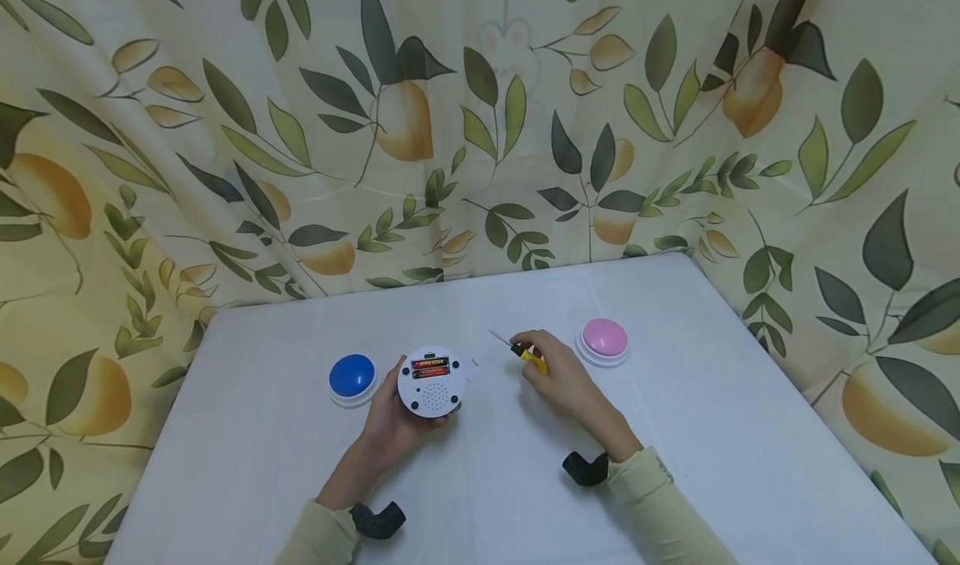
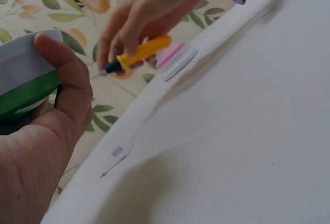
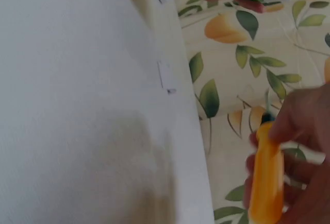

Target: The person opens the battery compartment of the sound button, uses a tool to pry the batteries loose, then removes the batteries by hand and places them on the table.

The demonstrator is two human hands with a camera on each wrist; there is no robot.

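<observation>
My left hand (image 1: 392, 423) grips a round push button (image 1: 433, 398) by its rim, its white underside turned up. Two red and black batteries (image 1: 431, 368) sit in its uncovered compartment; the left wrist view shows a green part (image 2: 31, 94) of the button's side. Off to the right, my right hand (image 1: 564, 375) holds a yellow and black screwdriver (image 1: 535, 360), its shaft pointing up and left, apart from the button. Between the hands a small, pale flat piece (image 2: 116, 158) lies on the table, too faint to identify surely.
A blue push button (image 1: 352, 375) on a white base stands left of my left hand. Beyond my right hand is a pink one (image 1: 604, 337). Both rest on the white-covered table (image 1: 510, 482), with a leaf-and-fruit patterned curtain (image 1: 495, 207) behind its far edge.
</observation>
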